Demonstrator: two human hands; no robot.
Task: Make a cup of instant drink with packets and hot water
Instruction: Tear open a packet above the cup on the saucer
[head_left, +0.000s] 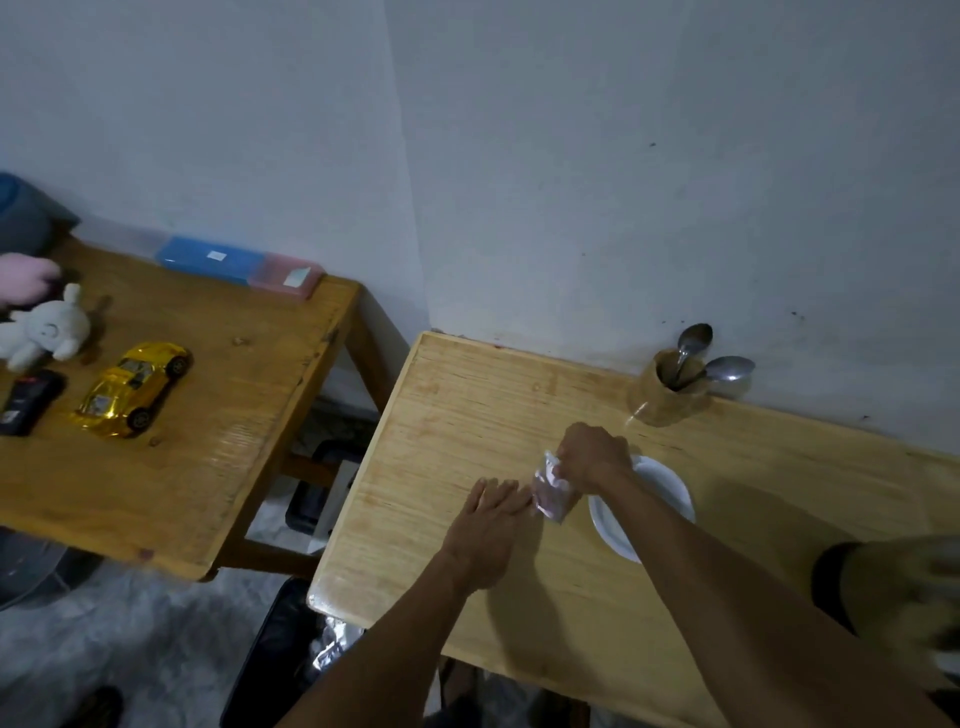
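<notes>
Table (467, 415): I saw pale wood, smooth, faint grain.
Packet (551, 493): shiny crinkled foil — I judged it plastic-backed.
Plate (670, 486): glossy white, ceramic-looking.
Spoons (727, 368): polished metal.
Spoon holder (667, 402): matt wood.
Toy car (132, 387): mirror-gold finish — I noted glare.

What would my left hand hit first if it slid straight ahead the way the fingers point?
Probably the packet held in the right hand: the left hand lies flat on the table, fingers aimed at it, almost touching.
</notes>
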